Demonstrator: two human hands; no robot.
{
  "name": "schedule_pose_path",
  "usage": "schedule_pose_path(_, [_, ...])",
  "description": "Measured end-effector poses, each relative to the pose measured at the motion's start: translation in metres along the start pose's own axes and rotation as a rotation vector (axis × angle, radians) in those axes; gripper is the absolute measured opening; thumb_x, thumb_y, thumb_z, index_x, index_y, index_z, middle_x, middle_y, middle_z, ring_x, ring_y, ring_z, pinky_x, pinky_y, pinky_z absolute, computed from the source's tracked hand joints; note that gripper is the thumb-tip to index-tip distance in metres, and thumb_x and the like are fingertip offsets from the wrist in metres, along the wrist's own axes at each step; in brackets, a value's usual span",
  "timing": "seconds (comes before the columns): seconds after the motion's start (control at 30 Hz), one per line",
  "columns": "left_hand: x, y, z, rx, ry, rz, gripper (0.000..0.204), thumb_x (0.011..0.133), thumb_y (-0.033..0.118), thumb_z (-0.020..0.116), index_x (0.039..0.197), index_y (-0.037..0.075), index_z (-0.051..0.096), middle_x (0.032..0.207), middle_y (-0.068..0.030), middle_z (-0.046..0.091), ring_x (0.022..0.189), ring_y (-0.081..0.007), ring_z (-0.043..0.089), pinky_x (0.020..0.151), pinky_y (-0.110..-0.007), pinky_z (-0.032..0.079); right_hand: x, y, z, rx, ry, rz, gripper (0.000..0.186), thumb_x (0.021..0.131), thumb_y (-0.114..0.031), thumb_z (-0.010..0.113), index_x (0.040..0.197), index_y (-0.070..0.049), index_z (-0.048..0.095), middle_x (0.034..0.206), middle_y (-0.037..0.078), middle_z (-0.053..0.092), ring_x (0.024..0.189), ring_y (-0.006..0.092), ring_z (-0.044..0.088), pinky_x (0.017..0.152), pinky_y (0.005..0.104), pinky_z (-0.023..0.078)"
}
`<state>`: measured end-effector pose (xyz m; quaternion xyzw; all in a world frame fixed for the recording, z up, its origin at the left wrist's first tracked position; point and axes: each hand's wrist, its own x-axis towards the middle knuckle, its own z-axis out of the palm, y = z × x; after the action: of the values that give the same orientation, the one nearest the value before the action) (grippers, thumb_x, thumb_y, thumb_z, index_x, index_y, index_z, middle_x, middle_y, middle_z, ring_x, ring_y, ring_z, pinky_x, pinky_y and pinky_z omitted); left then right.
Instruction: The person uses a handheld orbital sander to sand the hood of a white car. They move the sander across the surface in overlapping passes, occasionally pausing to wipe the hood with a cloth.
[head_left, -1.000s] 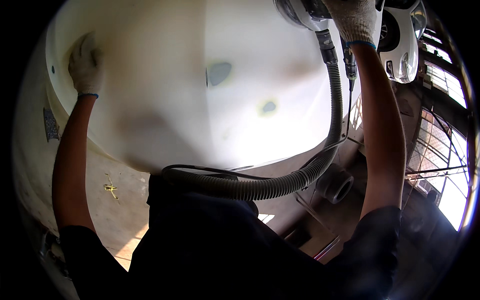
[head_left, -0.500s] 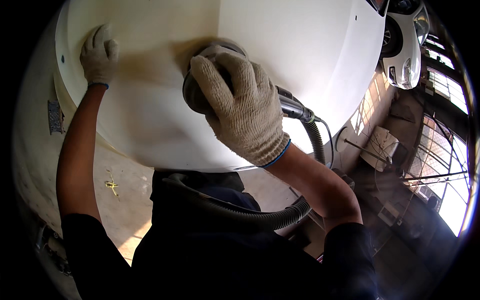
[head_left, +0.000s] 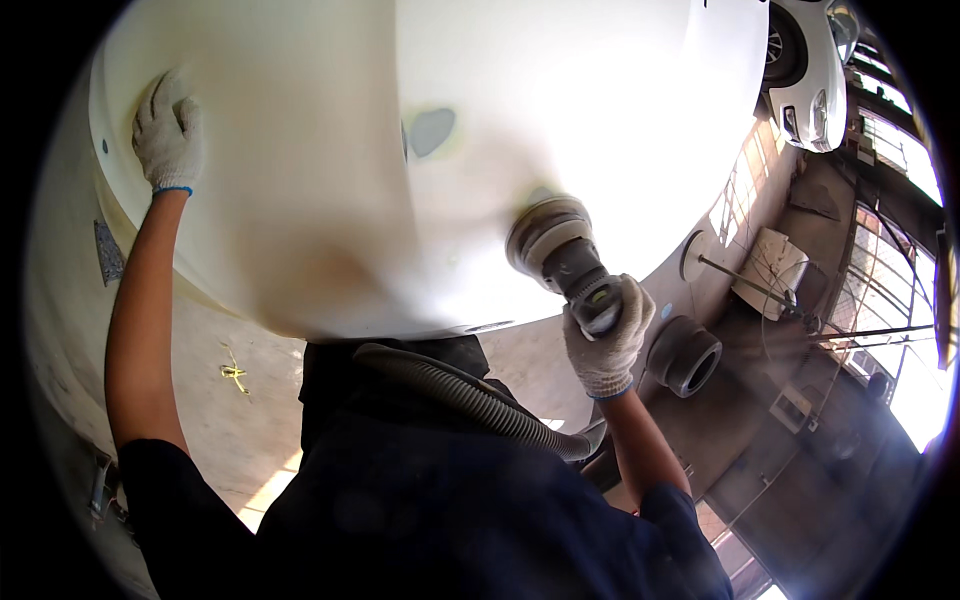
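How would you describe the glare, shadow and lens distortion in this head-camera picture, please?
Head view: glare washes out the large white curved panel near the round grey power sander; the lower-right windows are overexposed; the person's dark blue top lies in shadow; fisheye bending curves the building lines on the right, inside a black rim.

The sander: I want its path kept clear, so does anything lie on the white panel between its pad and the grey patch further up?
Nothing visible: bare white panel separates the sander, held by the right hand, from the grey patch.
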<state>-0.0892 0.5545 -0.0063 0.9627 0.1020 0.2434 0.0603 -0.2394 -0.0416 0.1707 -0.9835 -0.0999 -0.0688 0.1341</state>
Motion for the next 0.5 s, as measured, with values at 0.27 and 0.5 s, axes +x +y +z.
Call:
schedule_pose_path(0.27, [-0.004, -0.010, 0.009, 0.061, 0.042, 0.013, 0.052, 0.101, 0.040, 0.056, 0.150, 0.024, 0.052, 0.151, -0.0098, 0.052, 0.136, -0.0370, 0.051, 0.114, -0.053, 0.041, 0.062, 0.108, -0.018, -0.016, 0.183, 0.295, 0.095, 0.067, -0.014, 0.091, 0.148, 0.000, 0.043, 0.136, 0.018, 0.052, 0.129, 0.0332, 0.053, 0.114, 0.0447, 0.040])
schedule_pose_path(0.5, [-0.001, -0.004, 0.006, 0.019, 0.065, 0.048, 0.053, 0.101, 0.040, 0.056, 0.151, 0.024, 0.051, 0.149, -0.0104, 0.055, 0.135, -0.0371, 0.051, 0.114, -0.052, 0.041, 0.219, 0.120, -0.034, -0.077, 0.207, 0.092, 0.088, 0.071, -0.026, 0.090, 0.143, 0.002, 0.049, 0.134, 0.021, 0.058, 0.127, 0.0349, 0.058, 0.112, 0.0456, 0.045])
